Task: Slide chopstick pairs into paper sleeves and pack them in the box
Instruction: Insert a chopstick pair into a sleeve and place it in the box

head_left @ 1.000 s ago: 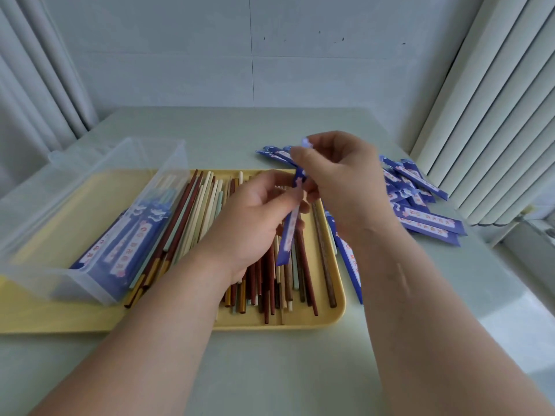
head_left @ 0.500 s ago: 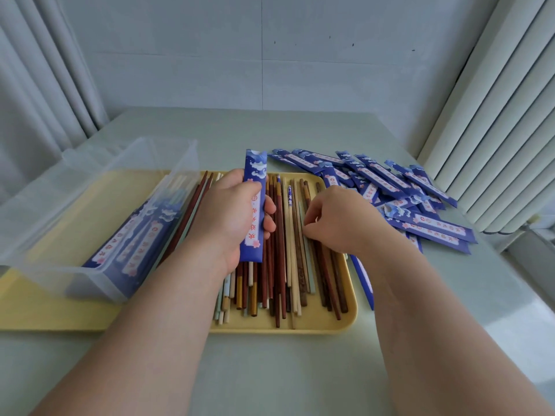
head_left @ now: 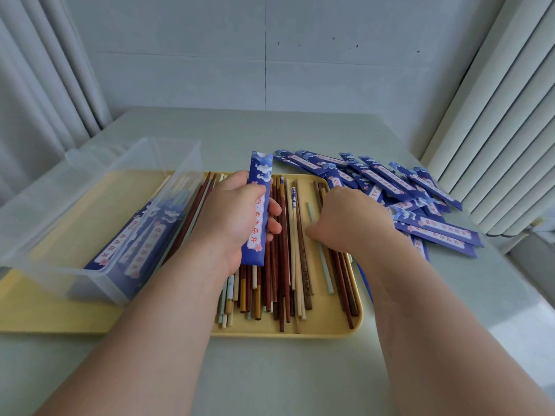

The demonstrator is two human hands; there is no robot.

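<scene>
Right hand (head_left: 351,220) slid across the sticks (head_left: 295,265), curled; grip hidden. Left hand (head_left: 231,217) grips a sleeve (head_left: 260,169). Pick two sticks that match.

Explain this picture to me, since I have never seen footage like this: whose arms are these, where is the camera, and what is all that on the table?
There is no machine here. These are a person's two bare arms, filmed by one wide-angle camera worn on their head, looking forward and down. The left hand holds a blue paper sleeve, pointing away from the person. The right hand reaches down among loose chopsticks lying in a yellow tray; whether it has picked any up is hidden. On the tray's left part stands a clear plastic box with packed sleeves inside. A pile of more blue sleeves lies on the table, right of the tray.
</scene>
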